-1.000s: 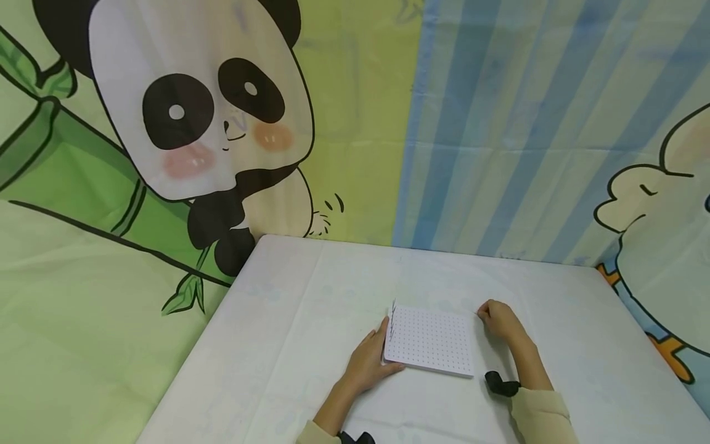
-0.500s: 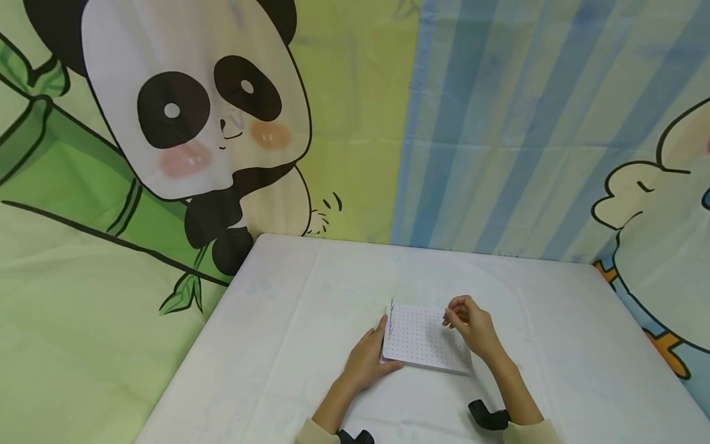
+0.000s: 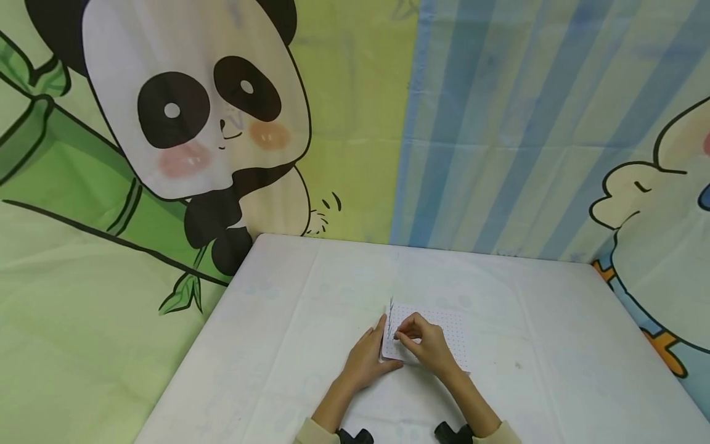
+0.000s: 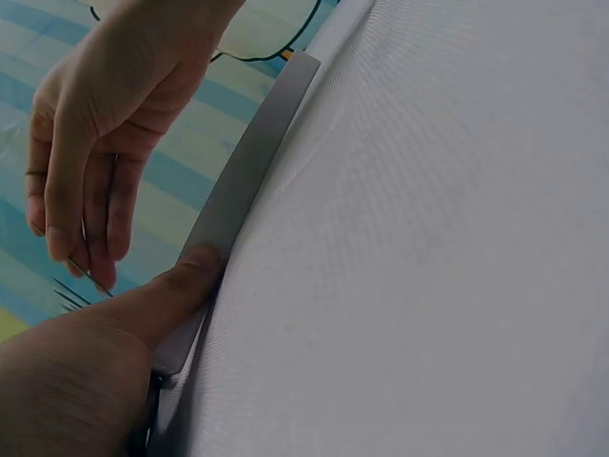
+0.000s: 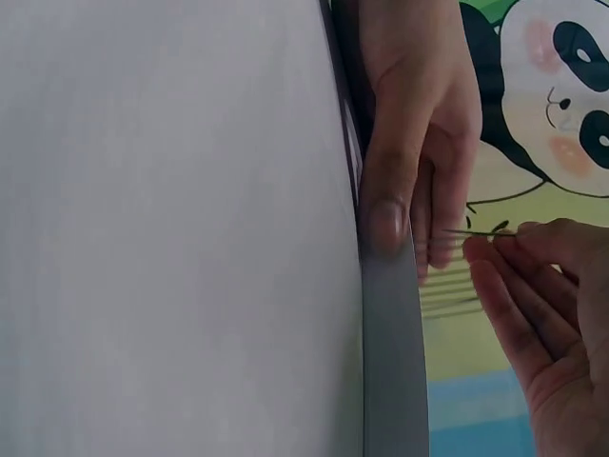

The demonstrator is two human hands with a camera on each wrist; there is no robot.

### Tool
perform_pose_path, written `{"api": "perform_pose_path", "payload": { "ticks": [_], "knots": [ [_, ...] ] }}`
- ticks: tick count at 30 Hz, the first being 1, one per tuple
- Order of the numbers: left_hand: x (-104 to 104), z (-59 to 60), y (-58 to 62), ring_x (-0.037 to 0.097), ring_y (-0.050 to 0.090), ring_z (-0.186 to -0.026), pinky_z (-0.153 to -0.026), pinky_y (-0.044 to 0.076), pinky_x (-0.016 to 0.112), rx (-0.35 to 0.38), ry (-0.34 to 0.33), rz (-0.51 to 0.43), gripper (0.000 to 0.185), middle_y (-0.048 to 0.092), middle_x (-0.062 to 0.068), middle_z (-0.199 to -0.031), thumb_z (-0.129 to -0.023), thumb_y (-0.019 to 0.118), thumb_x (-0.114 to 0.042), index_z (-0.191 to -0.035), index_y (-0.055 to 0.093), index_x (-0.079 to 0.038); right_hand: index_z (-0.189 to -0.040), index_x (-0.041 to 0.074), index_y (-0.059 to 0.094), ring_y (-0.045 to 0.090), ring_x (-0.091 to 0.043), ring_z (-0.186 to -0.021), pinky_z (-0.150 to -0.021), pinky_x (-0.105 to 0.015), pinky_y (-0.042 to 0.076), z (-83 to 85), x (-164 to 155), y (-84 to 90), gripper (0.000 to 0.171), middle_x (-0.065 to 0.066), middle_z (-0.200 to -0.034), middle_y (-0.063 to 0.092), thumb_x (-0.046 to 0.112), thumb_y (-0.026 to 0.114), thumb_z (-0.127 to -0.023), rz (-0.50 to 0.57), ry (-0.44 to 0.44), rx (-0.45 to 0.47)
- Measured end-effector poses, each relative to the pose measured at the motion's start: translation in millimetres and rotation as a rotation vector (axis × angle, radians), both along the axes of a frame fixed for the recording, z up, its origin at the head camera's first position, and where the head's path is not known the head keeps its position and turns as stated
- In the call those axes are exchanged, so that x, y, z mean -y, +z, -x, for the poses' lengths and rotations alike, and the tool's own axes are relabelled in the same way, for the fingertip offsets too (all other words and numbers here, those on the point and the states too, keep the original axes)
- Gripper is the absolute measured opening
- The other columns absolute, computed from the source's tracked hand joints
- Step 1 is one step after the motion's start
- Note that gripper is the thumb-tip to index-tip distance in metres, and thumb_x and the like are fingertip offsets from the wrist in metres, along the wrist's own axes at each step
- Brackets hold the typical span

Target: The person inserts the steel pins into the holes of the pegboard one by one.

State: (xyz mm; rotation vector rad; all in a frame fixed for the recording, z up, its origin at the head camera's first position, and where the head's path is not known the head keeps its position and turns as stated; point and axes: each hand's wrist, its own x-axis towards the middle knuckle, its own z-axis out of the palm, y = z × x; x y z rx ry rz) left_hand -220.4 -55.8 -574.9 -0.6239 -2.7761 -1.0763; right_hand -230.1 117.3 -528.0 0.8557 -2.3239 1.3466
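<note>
A white square board (image 3: pixel 457 330) with rows of small dots or holes lies on the table. Several thin needles (image 3: pixel 391 317) stand in a row along its left side. My left hand (image 3: pixel 363 362) grips the board's near-left corner, its thumb on the grey side edge (image 4: pixel 243 176) in the left wrist view. Over the left part of the board, my right hand (image 3: pixel 429 346) pinches a thin needle (image 5: pixel 482 233) between thumb and fingertips, close to the standing row. The needle lies almost level in the right wrist view. Whether its tip touches the board cannot be told.
A white cloth covers the table (image 3: pixel 310 308). Behind it hangs a printed curtain (image 3: pixel 355 123) with a panda and blue stripes. Black wrist mounts (image 3: pixel 453 433) sit at both sleeves.
My right hand has come from beyond the board's right edge leftward across it to the row of needles. The left hand keeps its grip on the board.
</note>
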Motion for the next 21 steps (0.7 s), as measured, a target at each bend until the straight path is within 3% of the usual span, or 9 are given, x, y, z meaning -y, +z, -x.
{"api": "perform_pose_path", "payload": {
  "ticks": [7, 21],
  "knots": [
    [1.2, 0.2, -1.2, 0.03, 0.044, -0.123, -0.097, 0.04, 0.044, -0.025, -0.006, 0.007, 0.102, 0.047, 0.007, -0.137, -0.075, 0.07, -0.051, -0.148, 0.014, -0.008, -0.089, 0.006, 0.056, 0.065, -0.009, -0.071, -0.064, -0.024, 0.054, 1.0, 10.2, -2.6, 0.02, 0.001, -0.08, 0.067, -0.001, 0.071, -0.078, -0.027, -0.035, -0.02],
    [0.3, 1.9, -0.9, 0.029, 0.045, -0.123, -0.097, 0.04, 0.043, -0.039, -0.004, 0.019, 0.102, 0.047, 0.008, -0.136, -0.074, 0.069, -0.054, -0.148, 0.016, -0.005, -0.088, 0.008, 0.056, 0.064, -0.01, -0.071, -0.065, -0.02, 0.053, 0.8, 14.1, -6.2, 0.022, 0.002, -0.079, 0.066, -0.001, 0.072, -0.076, -0.125, -0.063, 0.001]
  ]
}}
